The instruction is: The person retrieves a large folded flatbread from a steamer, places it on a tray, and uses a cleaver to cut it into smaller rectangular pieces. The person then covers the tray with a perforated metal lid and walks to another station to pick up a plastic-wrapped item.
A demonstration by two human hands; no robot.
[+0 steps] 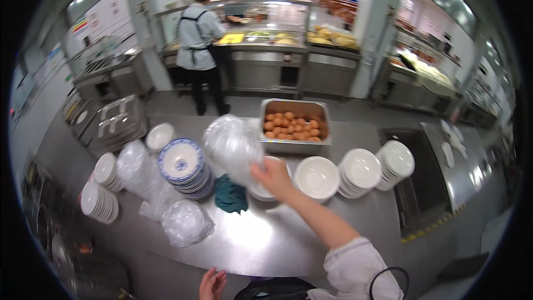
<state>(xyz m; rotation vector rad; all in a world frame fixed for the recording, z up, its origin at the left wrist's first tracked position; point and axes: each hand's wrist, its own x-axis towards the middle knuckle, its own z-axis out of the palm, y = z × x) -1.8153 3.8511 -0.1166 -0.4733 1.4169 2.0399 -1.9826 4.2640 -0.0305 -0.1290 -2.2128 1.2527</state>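
My right hand (272,179) reaches across the steel table (300,250) and grips the near end of a clear plastic bag (233,143). The bag is blurred, and I cannot tell what, if anything, is inside. Partly hidden under that hand and the bag is a white bowl (260,193). A crumpled dark green cloth (230,193) lies just left of it. At the table's near edge, low in the view, my left hand (212,285) hangs with nothing in it, fingers slightly curled and apart.
Behind the bowls stands a steel pan of brown eggs (289,127). Blue-rimmed bowls (182,164) are stacked at left, near a plastic-wrapped stack (185,221). White bowl stacks (360,171) line the right, beside a sunken basin (420,183). A co-worker (200,37) stands at the serving counter.
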